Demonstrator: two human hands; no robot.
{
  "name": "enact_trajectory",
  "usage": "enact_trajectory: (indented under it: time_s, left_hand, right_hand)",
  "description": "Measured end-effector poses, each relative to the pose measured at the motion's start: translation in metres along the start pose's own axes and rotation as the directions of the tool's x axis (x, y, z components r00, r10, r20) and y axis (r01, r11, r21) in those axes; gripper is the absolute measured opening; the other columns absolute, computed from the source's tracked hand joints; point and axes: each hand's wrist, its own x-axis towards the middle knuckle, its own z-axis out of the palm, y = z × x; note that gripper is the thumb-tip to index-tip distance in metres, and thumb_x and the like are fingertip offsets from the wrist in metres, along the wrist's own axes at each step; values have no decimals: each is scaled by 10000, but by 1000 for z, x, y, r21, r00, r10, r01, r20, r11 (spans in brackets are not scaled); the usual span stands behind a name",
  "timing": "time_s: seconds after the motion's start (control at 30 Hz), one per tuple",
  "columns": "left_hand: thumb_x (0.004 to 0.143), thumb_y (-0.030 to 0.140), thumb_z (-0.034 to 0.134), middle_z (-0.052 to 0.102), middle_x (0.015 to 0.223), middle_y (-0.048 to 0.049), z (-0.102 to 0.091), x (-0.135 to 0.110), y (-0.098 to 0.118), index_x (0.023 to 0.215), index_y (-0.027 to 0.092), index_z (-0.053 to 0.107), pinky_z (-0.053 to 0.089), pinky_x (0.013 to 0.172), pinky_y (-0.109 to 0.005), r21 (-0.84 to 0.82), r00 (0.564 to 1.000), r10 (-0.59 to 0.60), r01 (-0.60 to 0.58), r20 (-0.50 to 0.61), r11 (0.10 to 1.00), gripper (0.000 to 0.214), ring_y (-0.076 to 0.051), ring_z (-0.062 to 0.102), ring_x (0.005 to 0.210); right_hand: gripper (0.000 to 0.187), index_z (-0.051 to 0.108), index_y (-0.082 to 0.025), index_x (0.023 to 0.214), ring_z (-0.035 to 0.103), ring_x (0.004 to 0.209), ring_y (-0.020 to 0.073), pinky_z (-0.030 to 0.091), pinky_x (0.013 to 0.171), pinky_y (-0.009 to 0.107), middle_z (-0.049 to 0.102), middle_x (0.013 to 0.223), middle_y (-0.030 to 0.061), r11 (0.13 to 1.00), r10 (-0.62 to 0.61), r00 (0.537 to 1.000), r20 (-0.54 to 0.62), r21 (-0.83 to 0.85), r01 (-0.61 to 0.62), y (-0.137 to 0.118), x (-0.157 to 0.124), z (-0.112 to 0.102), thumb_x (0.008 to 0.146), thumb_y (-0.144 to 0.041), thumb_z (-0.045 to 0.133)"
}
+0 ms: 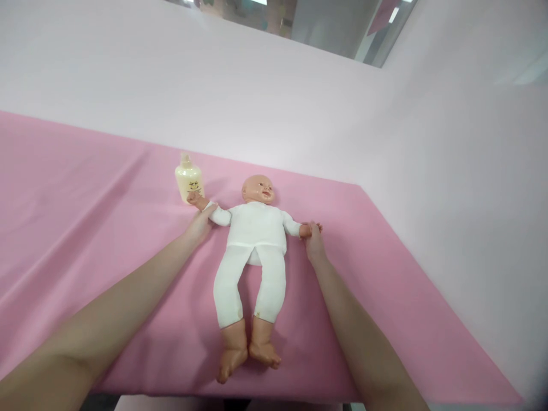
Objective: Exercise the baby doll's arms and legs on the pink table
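The pink surface (107,228) ends at the back against a white wall (299,114), with a window (274,23) high in it. Its right edge slants outward toward the near right corner, beyond the right forearm (355,319); its front edge runs just past the doll's feet (233,348). The widest stretch spreads to the left, while a narrower strip lies on the right.

A pale yellow bottle (187,177) with a printed face stands upright near the back edge; its fill level cannot be told. One of the doll's hands overlaps its lower side, and whether they touch is unclear.

The doll (257,225), in white clothing, lies on its back between both hands, head toward the wall. The left hand (199,225) has its fingers closed around the doll's sleeved forearm beside the bottle. The right hand (315,246) grips the doll's other hand, fingers wrapped over it.
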Motion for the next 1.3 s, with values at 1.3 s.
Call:
enact_trajectory:
  time_s: [1.3]
  left_hand:
    - [713, 441, 1020, 751, 874, -16, 4, -2, 1, 926, 237, 693, 700, 950, -426, 18, 996, 2, 0, -91, 1000, 440, -288, 798, 946]
  right_hand:
    - [510, 666, -270, 773, 627, 804, 233, 465, 641, 359, 682, 782, 42, 999, -17, 1000, 3, -29, 17, -5, -5, 1, 836, -750, 826]
